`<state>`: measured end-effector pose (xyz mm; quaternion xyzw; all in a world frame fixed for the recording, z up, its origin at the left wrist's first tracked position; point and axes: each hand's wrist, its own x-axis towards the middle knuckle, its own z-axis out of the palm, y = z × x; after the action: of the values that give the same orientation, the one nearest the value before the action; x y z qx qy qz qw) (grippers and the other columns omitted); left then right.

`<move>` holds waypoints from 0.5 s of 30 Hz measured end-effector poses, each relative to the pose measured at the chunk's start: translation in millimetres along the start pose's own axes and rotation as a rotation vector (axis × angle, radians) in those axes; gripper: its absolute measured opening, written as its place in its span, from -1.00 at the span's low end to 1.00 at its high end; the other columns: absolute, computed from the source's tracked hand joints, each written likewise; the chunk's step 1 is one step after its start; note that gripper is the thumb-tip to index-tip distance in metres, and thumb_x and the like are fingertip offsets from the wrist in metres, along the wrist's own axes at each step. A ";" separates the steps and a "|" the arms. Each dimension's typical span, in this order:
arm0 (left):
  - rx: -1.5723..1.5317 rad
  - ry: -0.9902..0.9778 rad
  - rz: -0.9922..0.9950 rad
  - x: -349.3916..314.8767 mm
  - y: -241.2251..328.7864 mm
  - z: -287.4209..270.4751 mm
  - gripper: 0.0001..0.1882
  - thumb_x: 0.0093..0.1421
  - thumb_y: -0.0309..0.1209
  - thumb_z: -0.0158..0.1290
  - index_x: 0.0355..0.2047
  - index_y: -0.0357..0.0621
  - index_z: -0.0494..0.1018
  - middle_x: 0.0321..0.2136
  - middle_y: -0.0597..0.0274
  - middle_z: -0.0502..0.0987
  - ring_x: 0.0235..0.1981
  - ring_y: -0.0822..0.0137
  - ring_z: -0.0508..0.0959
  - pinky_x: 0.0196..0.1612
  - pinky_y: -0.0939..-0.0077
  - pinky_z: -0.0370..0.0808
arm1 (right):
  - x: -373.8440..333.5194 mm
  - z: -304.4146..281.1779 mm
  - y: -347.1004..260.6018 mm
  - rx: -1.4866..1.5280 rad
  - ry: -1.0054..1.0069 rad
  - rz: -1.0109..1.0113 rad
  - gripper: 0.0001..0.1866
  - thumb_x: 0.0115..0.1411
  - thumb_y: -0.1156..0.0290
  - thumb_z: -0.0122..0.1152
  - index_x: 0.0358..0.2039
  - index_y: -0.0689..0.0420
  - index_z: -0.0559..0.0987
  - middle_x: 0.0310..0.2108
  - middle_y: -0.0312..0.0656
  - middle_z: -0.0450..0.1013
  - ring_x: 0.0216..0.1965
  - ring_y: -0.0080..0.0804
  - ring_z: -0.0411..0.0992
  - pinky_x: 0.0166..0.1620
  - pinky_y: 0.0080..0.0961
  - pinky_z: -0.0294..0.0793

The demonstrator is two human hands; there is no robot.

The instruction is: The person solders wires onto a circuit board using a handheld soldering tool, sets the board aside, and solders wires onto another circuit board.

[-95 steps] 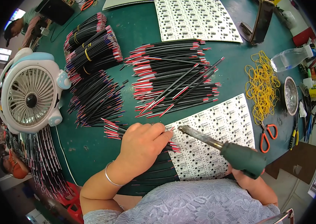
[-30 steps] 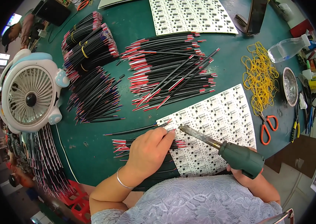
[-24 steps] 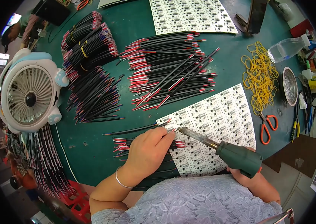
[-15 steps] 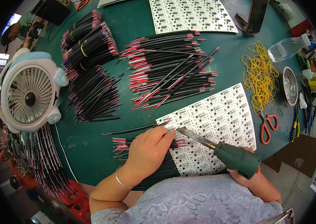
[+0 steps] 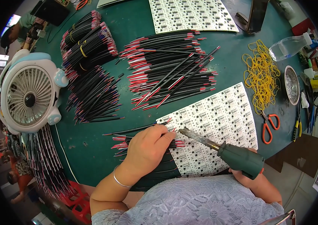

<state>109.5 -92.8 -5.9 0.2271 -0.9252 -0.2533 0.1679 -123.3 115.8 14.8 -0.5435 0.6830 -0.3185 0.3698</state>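
Note:
My left hand [image 5: 145,148] is closed, thumb and finger pinching a thin black-sheathed wire whose red end pokes out over the white circuit board sheet [image 5: 219,116]. My right hand [image 5: 244,179] is wrapped around the green handle of a soldering iron [image 5: 241,159], partly hidden behind it. Its dark, worn tip points left, a short way from my left fingertips and just above the sheet's left side. Beneath and beside my left hand lie more cut wires [image 5: 120,143] with red and white ends. Several wires reach onto the sheet's left edge.
Beyond lies a wide pile of black wires [image 5: 166,71], with banded bundles [image 5: 87,45] to its left. A fan [image 5: 29,99] stands at far left. Rubber bands [image 5: 260,75], orange-handled scissors [image 5: 267,127], a metal bowl [image 5: 291,85] and a bottle [image 5: 288,48] are at right.
The iron's tip has drawn slightly right, away from my left fingertips. My left hand has barely moved, and the loose wires beside it have shifted a little.

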 end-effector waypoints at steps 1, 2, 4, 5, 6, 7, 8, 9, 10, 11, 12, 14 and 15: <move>-0.009 0.003 0.016 0.0 -0.8 -0.1 -0.61 -0.31 -0.67 0.11 -0.35 -0.19 0.51 -0.43 0.19 0.44 -0.45 0.20 0.49 -0.44 0.41 0.46 | 0.3 -1.1 1.0 -0.061 -0.012 -0.054 -0.65 -0.16 0.42 0.29 -0.26 0.15 0.56 -0.27 -0.15 0.52 -0.25 -0.22 0.50 -0.10 -0.37 0.44; -0.010 0.003 0.015 0.3 -1.4 -0.2 -0.61 -0.31 -0.67 0.11 -0.35 -0.19 0.51 -0.43 0.19 0.44 -0.45 0.20 0.49 -0.44 0.41 0.46 | 1.0 -1.8 1.8 -0.122 -0.024 -0.109 -0.61 -0.16 0.41 0.30 -0.24 0.17 0.55 -0.26 -0.15 0.51 -0.24 -0.23 0.50 -0.09 -0.38 0.44; -0.012 -0.001 0.033 0.8 -2.2 -0.4 -0.61 -0.31 -0.66 0.11 -0.34 -0.19 0.51 -0.43 0.19 0.44 -0.45 0.20 0.49 -0.45 0.42 0.45 | 4.1 -3.7 -2.0 -0.164 -0.023 -0.129 -0.59 -0.16 0.41 0.31 -0.21 0.19 0.53 -0.26 -0.14 0.51 -0.24 -0.24 0.50 -0.10 -0.38 0.44; -0.013 -0.001 0.033 0.9 -2.2 -0.4 -0.61 -0.31 -0.66 0.11 -0.34 -0.19 0.51 -0.43 0.19 0.44 -0.45 0.20 0.49 -0.45 0.42 0.45 | 4.8 -4.2 -3.3 -0.206 -0.022 -0.150 -0.56 -0.16 0.41 0.32 -0.19 0.21 0.51 -0.25 -0.13 0.50 -0.24 -0.24 0.50 -0.10 -0.38 0.44; -0.009 -0.002 0.034 1.2 -2.0 -0.6 -0.61 -0.31 -0.66 0.11 -0.34 -0.19 0.51 -0.43 0.19 0.44 -0.45 0.20 0.49 -0.45 0.42 0.45 | 4.2 -4.2 -2.4 -0.206 -0.022 -0.149 -0.56 -0.16 0.41 0.32 -0.19 0.21 0.51 -0.25 -0.13 0.50 -0.24 -0.24 0.50 -0.10 -0.38 0.44; -0.006 -0.003 0.034 1.3 -1.8 -0.6 -0.61 -0.30 -0.66 0.10 -0.34 -0.19 0.51 -0.43 0.19 0.44 -0.45 0.20 0.49 -0.46 0.42 0.45 | 2.9 -4.3 -0.9 -0.206 -0.032 -0.152 -0.54 -0.16 0.40 0.32 -0.18 0.22 0.50 -0.24 -0.13 0.50 -0.24 -0.24 0.50 -0.10 -0.39 0.45; -0.007 -0.003 0.034 1.3 -1.8 -0.5 -0.61 -0.30 -0.66 0.10 -0.34 -0.19 0.51 -0.43 0.19 0.44 -0.45 0.20 0.49 -0.46 0.42 0.45 | 2.1 -4.3 -0.2 -0.207 -0.042 -0.154 -0.53 -0.16 0.40 0.32 -0.17 0.23 0.49 -0.24 -0.13 0.50 -0.24 -0.24 0.50 -0.11 -0.39 0.45; -0.002 -0.004 0.035 1.2 -1.7 -0.4 -0.62 -0.30 -0.66 0.10 -0.34 -0.20 0.51 -0.44 0.19 0.44 -0.45 0.21 0.49 -0.46 0.43 0.45 | 2.1 -4.0 -0.9 -0.207 -0.041 -0.153 -0.53 -0.16 0.40 0.32 -0.17 0.23 0.49 -0.24 -0.13 0.50 -0.24 -0.24 0.50 -0.11 -0.39 0.45; 0.003 -0.005 0.036 1.2 -1.6 -0.3 -0.62 -0.30 -0.66 0.10 -0.34 -0.20 0.51 -0.44 0.19 0.44 -0.46 0.21 0.49 -0.46 0.43 0.45 | 2.5 -3.7 -2.5 -0.181 -0.040 -0.123 -0.54 -0.15 0.41 0.31 -0.17 0.23 0.49 -0.24 -0.12 0.50 -0.24 -0.25 0.50 -0.12 -0.40 0.46; 0.004 -0.005 0.036 0.9 -1.4 -0.5 -0.62 -0.30 -0.66 0.10 -0.34 -0.20 0.51 -0.44 0.19 0.44 -0.46 0.21 0.49 -0.46 0.43 0.45 | 3.1 -3.8 -3.7 -0.154 -0.039 -0.096 -0.56 -0.13 0.41 0.30 -0.17 0.23 0.49 -0.25 -0.12 0.50 -0.23 -0.26 0.50 -0.13 -0.41 0.46; 0.007 -0.003 0.037 0.7 -1.1 -0.6 -0.62 -0.29 -0.66 0.10 -0.34 -0.20 0.51 -0.44 0.19 0.44 -0.46 0.21 0.49 -0.46 0.43 0.45 | 4.3 -5.5 -4.7 -0.153 -0.039 -0.097 -0.56 -0.13 0.41 0.30 -0.17 0.23 0.49 -0.25 -0.12 0.50 -0.23 -0.26 0.50 -0.13 -0.41 0.46; 0.012 -0.002 0.040 0.1 -0.5 -1.0 -0.63 -0.28 -0.66 0.10 -0.34 -0.21 0.51 -0.45 0.19 0.44 -0.46 0.21 0.49 -0.46 0.44 0.45 | 6.5 -9.9 -6.5 -0.043 -0.111 -0.081 -0.62 -0.03 0.41 0.24 -0.16 0.25 0.49 -0.32 -0.14 0.50 -0.33 -0.35 0.51 -0.25 -0.46 0.49; 0.013 -0.013 0.039 -0.5 -0.5 -0.7 -0.62 -0.29 -0.66 0.11 -0.34 -0.20 0.51 -0.43 0.19 0.44 -0.44 0.21 0.49 -0.44 0.43 0.45 | 4.3 -9.2 -8.0 -0.042 -0.109 -0.083 -0.62 -0.03 0.41 0.24 -0.16 0.25 0.49 -0.32 -0.14 0.50 -0.33 -0.35 0.51 -0.25 -0.46 0.49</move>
<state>110.3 -93.2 -5.8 0.2085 -0.9322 -0.2453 0.1651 -127.7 110.2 25.6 -0.5954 0.6452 -0.2890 0.3817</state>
